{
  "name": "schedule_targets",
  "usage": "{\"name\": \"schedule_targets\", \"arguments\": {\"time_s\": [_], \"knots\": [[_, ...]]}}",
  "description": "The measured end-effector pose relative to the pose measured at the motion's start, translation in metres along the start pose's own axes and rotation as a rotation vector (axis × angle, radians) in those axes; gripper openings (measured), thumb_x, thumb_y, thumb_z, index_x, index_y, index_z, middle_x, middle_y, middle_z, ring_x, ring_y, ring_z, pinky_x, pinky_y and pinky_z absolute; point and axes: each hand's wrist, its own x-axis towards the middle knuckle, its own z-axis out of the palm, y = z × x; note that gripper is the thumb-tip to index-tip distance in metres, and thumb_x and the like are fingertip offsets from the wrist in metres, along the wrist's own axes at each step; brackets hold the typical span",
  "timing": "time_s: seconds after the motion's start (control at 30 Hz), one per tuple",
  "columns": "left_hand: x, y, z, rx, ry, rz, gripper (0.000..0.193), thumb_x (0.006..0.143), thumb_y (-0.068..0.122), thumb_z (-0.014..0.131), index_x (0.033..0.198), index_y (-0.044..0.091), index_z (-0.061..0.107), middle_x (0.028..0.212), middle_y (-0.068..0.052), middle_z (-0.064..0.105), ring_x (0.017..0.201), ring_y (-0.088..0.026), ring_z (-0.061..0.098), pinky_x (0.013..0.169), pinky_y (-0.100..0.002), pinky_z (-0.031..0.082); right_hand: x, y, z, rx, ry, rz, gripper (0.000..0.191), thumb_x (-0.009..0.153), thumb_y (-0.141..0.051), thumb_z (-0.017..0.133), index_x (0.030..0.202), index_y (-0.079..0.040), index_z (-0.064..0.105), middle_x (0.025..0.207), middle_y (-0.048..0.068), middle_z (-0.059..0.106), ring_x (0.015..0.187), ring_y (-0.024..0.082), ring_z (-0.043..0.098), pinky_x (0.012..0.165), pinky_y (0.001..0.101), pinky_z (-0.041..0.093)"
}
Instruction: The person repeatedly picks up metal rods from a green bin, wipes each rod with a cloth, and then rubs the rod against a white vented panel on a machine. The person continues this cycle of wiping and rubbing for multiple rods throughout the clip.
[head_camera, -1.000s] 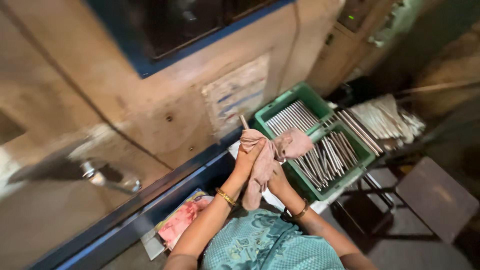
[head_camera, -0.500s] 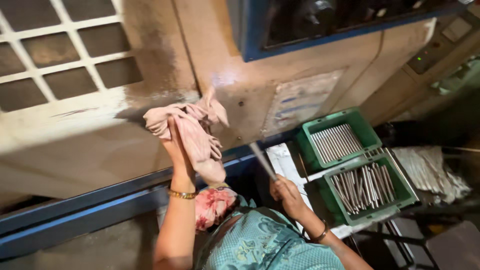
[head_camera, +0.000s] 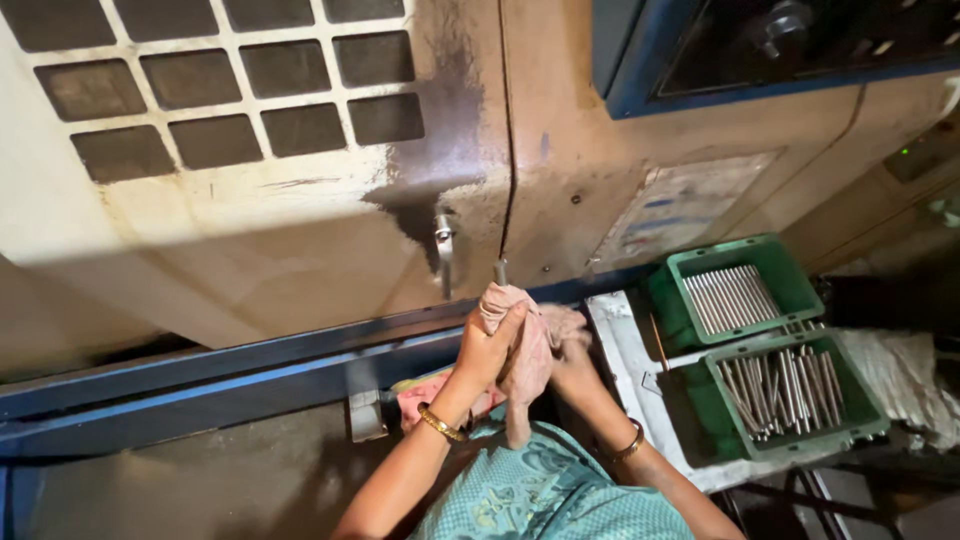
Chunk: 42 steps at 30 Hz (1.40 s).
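Both my hands are together in front of my chest, wrapped in a pinkish rag (head_camera: 528, 352). My left hand (head_camera: 487, 345) grips the rag's upper part; a short metal rod tip (head_camera: 500, 271) sticks up out of it. My right hand (head_camera: 572, 362) is closed on the rag just to the right, partly hidden by the cloth. Each wrist has a gold bangle. To the right stand two green crates of metal rods, the far crate (head_camera: 790, 262) and the near crate (head_camera: 862, 405).
A large beige machine panel with a vent grille (head_camera: 220, 90) and a blue-framed window (head_camera: 760, 50) fills the view ahead. A small handle (head_camera: 444, 245) sits beside the panel seam. A blue rail (head_camera: 200, 375) runs below. A white tray (head_camera: 625, 345) carries the crates; a white cloth (head_camera: 905, 370) lies at right.
My left hand has come down from the machine panel with the rag and met my right hand, and the rod that my right hand held is now wrapped in the rag.
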Motion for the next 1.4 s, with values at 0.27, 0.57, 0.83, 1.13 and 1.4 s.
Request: {"name": "schedule_targets", "arguments": {"time_s": [0.27, 0.57, 0.83, 1.13, 1.4], "knots": [[-0.018, 0.022, -0.032, 0.137, -0.135, 0.006, 0.015, 0.100, 0.016, 0.067, 0.102, 0.001, 0.069, 0.091, -0.003, 0.073, 0.086, -0.010, 0.067, 0.080, -0.028, 0.055, -0.027, -0.091, 0.017, -0.433, -0.083, -0.320, 0.024, 0.085, 0.006, 0.063, 0.108, -0.002, 0.067, 0.097, 0.011, 0.069, 0.092, 0.022, 0.065, 0.085, 0.0326, 0.056], [-0.036, 0.026, -0.035, 0.295, -0.386, 0.025, 0.027, 0.088, 0.017, 0.078, 0.106, 0.001, 0.067, 0.089, -0.010, 0.072, 0.078, -0.018, 0.066, 0.076, -0.031, 0.055, -0.044, -0.182, 0.022, -0.154, 0.073, -0.280, 0.034, 0.092, -0.001, 0.063, 0.126, -0.001, 0.066, 0.137, 0.014, 0.060, 0.126, 0.026, 0.057, 0.107, 0.0360, 0.046], [-0.025, 0.007, 0.016, 0.390, -0.535, 0.117, 0.049, 0.083, 0.023, 0.078, 0.127, 0.005, 0.066, 0.097, -0.017, 0.071, 0.086, -0.036, 0.071, 0.077, -0.042, 0.057, -0.049, -0.161, 0.016, 0.211, 0.011, -0.192, 0.023, 0.096, -0.006, 0.064, 0.112, 0.005, 0.075, 0.148, 0.021, 0.059, 0.132, 0.030, 0.059, 0.108, 0.0446, 0.047], [0.013, -0.090, 0.052, 0.480, -0.485, -0.174, 0.033, 0.093, 0.032, 0.071, 0.106, 0.002, 0.072, 0.102, -0.017, 0.078, 0.093, -0.029, 0.076, 0.082, -0.035, 0.058, -0.068, -0.206, -0.137, 0.605, 0.405, -0.571, 0.036, 0.114, -0.046, 0.060, 0.115, -0.011, 0.064, 0.119, 0.016, 0.070, 0.109, 0.033, 0.070, 0.091, 0.0423, 0.050], [0.044, -0.206, 0.136, -0.107, -0.095, -0.573, 0.058, 0.092, 0.035, 0.072, 0.136, 0.000, 0.055, 0.128, -0.010, 0.065, 0.117, -0.017, 0.061, 0.098, -0.030, 0.050, -0.071, -0.154, -0.242, 1.000, 0.656, -0.302, 0.028, 0.102, -0.043, 0.063, 0.121, -0.023, 0.066, 0.126, 0.002, 0.070, 0.131, 0.026, 0.062, 0.121, 0.0626, 0.043]]}}
